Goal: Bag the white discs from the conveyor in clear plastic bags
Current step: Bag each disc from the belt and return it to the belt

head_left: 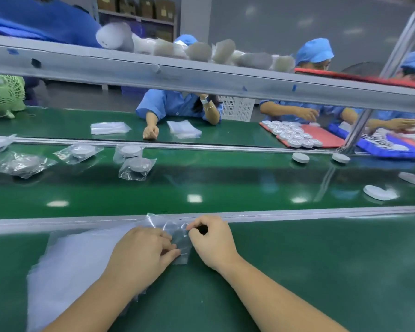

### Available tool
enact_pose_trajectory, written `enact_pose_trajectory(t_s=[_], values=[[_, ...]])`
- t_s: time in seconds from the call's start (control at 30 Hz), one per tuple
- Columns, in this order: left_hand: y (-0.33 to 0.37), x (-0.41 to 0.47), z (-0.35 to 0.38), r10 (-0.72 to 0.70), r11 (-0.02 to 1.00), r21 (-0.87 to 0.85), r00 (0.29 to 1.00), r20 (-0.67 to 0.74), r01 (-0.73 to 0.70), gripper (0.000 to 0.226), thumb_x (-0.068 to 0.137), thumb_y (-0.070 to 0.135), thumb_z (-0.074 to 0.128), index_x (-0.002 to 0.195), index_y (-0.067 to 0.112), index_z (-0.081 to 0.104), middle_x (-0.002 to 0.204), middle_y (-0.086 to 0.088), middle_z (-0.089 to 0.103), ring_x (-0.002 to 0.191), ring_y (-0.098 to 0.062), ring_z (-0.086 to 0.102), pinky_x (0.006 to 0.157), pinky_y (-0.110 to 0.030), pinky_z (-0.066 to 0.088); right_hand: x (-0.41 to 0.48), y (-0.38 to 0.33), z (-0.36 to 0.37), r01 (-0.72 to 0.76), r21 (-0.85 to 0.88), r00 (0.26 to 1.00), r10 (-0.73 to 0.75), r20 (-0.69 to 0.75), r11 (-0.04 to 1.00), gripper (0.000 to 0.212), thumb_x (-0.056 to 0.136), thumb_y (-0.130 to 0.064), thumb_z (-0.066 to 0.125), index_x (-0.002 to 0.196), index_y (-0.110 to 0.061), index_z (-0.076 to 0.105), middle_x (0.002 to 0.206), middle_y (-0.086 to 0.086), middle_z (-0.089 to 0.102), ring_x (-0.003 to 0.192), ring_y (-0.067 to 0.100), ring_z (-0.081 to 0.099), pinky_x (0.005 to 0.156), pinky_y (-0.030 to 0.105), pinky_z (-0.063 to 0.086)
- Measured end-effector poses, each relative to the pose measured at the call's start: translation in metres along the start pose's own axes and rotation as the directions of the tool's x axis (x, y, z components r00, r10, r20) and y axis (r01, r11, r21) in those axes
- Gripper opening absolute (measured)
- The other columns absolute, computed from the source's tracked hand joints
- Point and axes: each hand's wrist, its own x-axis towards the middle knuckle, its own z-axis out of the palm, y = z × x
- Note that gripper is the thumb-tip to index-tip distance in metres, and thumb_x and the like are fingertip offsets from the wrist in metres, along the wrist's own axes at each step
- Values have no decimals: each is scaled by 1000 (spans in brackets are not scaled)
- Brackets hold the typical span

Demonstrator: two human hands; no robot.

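A clear plastic bag (177,236) lies on the green table in front of me, at the near edge of the conveyor (201,183). My left hand (141,255) pinches its left side. My right hand (211,240) pinches its right edge between thumb and forefinger. A stack of clear bags (74,264) lies under my left forearm. Loose white discs sit on the conveyor at the right: one large (379,192), one further right (409,177), two at the far rail (300,157). Several bagged discs (135,165) lie on the belt at the left.
A metal rail (297,213) divides my table from the belt. Across the belt, people in blue work beside a red tray (326,135) of white discs and a blue tray (379,149). A grey overhead shelf (201,77) crosses the view. A green fan (3,94) stands far left.
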Motion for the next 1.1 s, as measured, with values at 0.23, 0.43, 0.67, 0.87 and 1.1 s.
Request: enact_pose_trajectory(t_s=[0.23,0.43,0.67,0.87,1.1], values=[[2,4,20,-107,994,-24,994,8,108,50,84,78,45,62,36,62,66,19,52,67,0,51,52,-17,33,-1,5,-1,9,57,1000,-8,-26,998,24,70,-43,48,77,-39,71,79,-31,67,86,-5,61,68,7,40],[17,4,25,-66,998,15,997,-32,66,27,88,65,58,102,47,72,74,14,44,76,-16,52,67,-31,39,4,9,1,22,40,999,-21,-29,999,20,68,-41,49,69,-44,69,84,-31,68,93,-2,60,77,17,46],[9,-6,27,-95,994,-52,995,35,97,41,91,67,41,119,51,66,107,22,53,105,-10,54,98,-30,40,2,10,1,57,101,998,-55,-29,993,22,66,-42,50,70,-50,69,85,-23,71,87,1,63,73,16,46],[8,-5,29,-109,991,-63,990,84,114,51,89,70,33,126,49,61,122,21,51,118,-8,48,105,-29,34,-1,15,-3,130,118,990,-123,-63,984,34,74,-20,55,80,-46,75,98,-27,70,104,0,62,84,11,45],[9,-4,28,-114,992,-48,992,60,117,50,90,63,33,123,43,65,118,20,55,113,-9,52,104,-31,38,-2,15,9,268,-390,960,-209,188,881,35,97,-46,47,130,-49,58,123,-43,44,124,-17,28,108,17,22]])
